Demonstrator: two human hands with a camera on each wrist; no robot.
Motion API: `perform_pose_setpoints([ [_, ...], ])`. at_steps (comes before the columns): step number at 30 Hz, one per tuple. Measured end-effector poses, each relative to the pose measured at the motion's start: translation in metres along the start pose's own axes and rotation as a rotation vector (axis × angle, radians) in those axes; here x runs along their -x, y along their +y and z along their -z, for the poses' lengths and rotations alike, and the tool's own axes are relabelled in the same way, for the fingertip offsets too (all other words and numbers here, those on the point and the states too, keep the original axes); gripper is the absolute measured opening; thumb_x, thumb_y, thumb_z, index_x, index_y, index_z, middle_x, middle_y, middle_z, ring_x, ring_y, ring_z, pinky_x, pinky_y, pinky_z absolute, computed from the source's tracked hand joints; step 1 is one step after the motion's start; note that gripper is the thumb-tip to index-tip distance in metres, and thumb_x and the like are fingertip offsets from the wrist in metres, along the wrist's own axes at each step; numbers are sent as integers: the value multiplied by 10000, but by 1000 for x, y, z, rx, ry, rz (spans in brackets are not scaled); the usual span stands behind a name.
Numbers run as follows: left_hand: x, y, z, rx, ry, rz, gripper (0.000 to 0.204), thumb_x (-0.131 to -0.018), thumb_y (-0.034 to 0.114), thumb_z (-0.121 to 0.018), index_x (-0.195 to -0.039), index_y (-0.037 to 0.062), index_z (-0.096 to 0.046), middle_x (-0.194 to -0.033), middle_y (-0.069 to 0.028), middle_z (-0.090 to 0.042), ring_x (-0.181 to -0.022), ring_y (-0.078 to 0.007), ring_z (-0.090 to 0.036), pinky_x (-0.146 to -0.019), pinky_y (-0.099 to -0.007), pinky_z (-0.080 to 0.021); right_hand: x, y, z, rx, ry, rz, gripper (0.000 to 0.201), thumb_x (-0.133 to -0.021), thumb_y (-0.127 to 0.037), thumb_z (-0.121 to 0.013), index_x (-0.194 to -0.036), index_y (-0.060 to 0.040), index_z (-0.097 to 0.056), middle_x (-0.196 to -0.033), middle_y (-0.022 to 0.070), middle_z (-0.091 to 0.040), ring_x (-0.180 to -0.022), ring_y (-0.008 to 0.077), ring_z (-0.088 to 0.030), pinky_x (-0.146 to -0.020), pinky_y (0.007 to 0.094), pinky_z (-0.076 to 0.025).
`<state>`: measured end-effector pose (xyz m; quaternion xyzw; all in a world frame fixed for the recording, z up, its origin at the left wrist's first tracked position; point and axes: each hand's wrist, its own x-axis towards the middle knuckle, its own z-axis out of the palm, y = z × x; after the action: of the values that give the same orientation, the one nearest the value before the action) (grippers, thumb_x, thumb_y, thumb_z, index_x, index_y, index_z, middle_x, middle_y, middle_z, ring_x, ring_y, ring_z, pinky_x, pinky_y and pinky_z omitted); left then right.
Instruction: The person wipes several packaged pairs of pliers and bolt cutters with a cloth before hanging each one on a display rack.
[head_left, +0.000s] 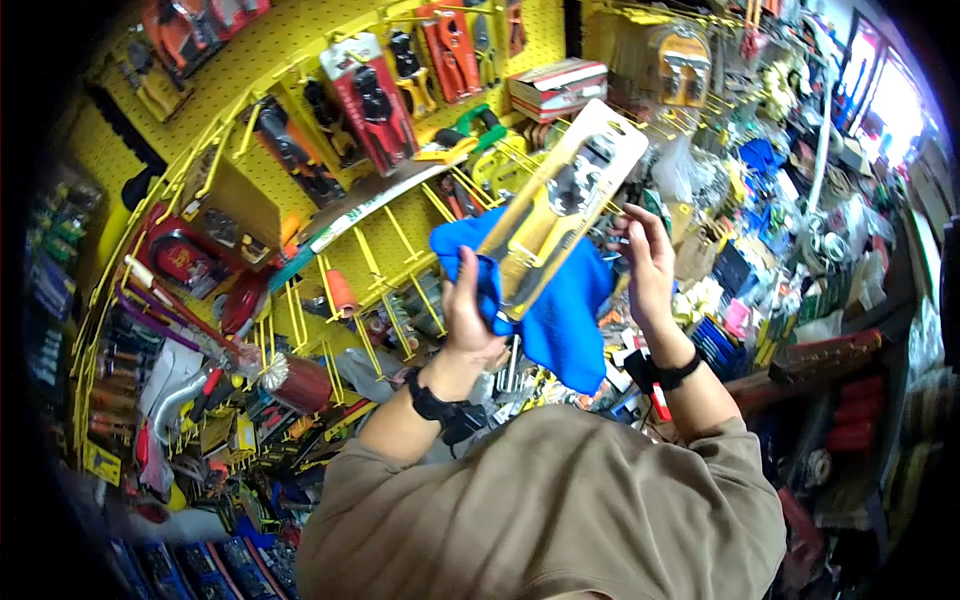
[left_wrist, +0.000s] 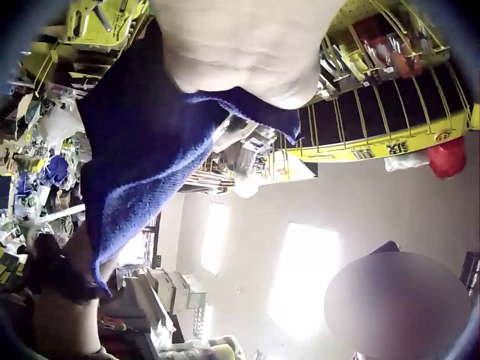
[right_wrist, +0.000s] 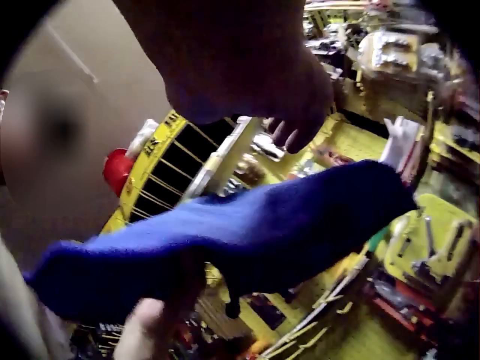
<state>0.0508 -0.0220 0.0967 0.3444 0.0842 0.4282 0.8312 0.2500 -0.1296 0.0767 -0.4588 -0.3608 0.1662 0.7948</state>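
Note:
My left hand (head_left: 472, 318) grips a blue cloth (head_left: 565, 335) together with the lower end of a long card-backed blister pack (head_left: 570, 205). Inside the pack is a tool with yellow handles and a silver metal head; its exact kind is unclear. The pack stands tilted, top end to the upper right, and the cloth hangs down behind and below it. Holding nothing, my right hand (head_left: 650, 262) is raised at the pack's right side, its fingers loosely bent near the edge. In the right wrist view the cloth (right_wrist: 247, 225) stretches below the right hand (right_wrist: 240, 67).
A yellow pegboard (head_left: 290, 60) carries packaged tools on long hooks (head_left: 405, 235) that jut out close by. A red-and-white box (head_left: 558, 90) sits on the rack. Heaps of loose goods (head_left: 780, 250) cover the right side.

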Motion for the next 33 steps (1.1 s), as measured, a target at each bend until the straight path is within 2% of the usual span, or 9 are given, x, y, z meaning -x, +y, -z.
perform_pose_setpoints([
  [6,-2,-3,-2,154,-28,184,529,-992,457,-537,-1322,44,-510,-1257,-120,-622,-1106,-263,-637,-947,-428,-528,39,58,-7,216,-654,-524,464,-946,-92,-626,-1378,-8,-480,-1279,101,-601,-1168,185,-565,-985,337,-466],
  [8,0,-5,-10,92,-6,168,549,-990,464,-536,-1342,45,-499,-1268,-114,-619,-1114,-267,-633,-953,-429,-524,58,78,-13,350,-740,65,607,-923,-121,-662,-1457,-12,-394,-1462,131,-468,-1353,215,-424,-1109,363,-360],
  [18,2,-21,13,130,-17,230,624,-988,493,-514,-1423,63,-391,-1329,-128,-566,-1159,-297,-601,-963,-489,-519,52,62,-7,-1142,-423,-518,492,-1046,-286,-410,-1478,-54,-367,-1490,145,-434,-1307,298,-477,-1146,427,-348],
  [20,5,-37,21,-37,-15,208,571,-995,451,-531,-1392,52,-435,-1291,-124,-587,-1115,-278,-615,-954,-447,-518,47,36,-18,-1024,-507,-301,491,-1045,-310,-412,-1462,-51,-384,-1460,144,-464,-1279,295,-498,-1129,426,-365],
  [21,7,-43,23,-351,-50,82,531,-1006,415,-534,-1362,26,-470,-1243,-116,-611,-1085,-263,-621,-948,-396,-495,57,27,-21,-591,-190,-395,512,-1041,-348,-418,-1450,-40,-398,-1465,136,-458,-1277,285,-503,-1122,420,-369],
  [24,4,-51,30,-1005,-391,-522,566,-1008,441,-506,-1302,-43,-511,-1234,-185,-608,-1137,-329,-600,-978,-405,-445,40,16,-37,-710,3,-448,315,-1017,-256,-496,-1272,-72,-485,-1213,81,-535,-1071,214,-542,-953,364,-452],
  [28,1,-40,26,-1201,-644,-601,685,-920,548,-593,-1258,-46,-555,-1259,-289,-548,-1204,-467,-514,-1018,-502,-413,33,27,-42,-621,205,-352,95,-1004,-173,-539,-1070,-106,-530,-974,26,-551,-817,120,-548,-727,300,-504],
  [31,0,-33,21,-1507,-796,-749,819,-819,588,-689,-1243,-98,-543,-1231,-302,-544,-1144,-481,-527,-1009,-526,-415,40,77,-5,539,-63,92,104,-950,-113,-559,-1047,-76,-566,-949,74,-592,-799,144,-576,-688,316,-510],
  [33,3,-33,21,-1502,-797,-691,835,-810,583,-701,-1251,-106,-533,-1237,-305,-538,-1138,-477,-531,-1012,-522,-413,45,113,6,294,-65,-99,117,-940,-104,-552,-1050,-71,-577,-902,76,-593,-775,147,-582,-679,316,-506],
])
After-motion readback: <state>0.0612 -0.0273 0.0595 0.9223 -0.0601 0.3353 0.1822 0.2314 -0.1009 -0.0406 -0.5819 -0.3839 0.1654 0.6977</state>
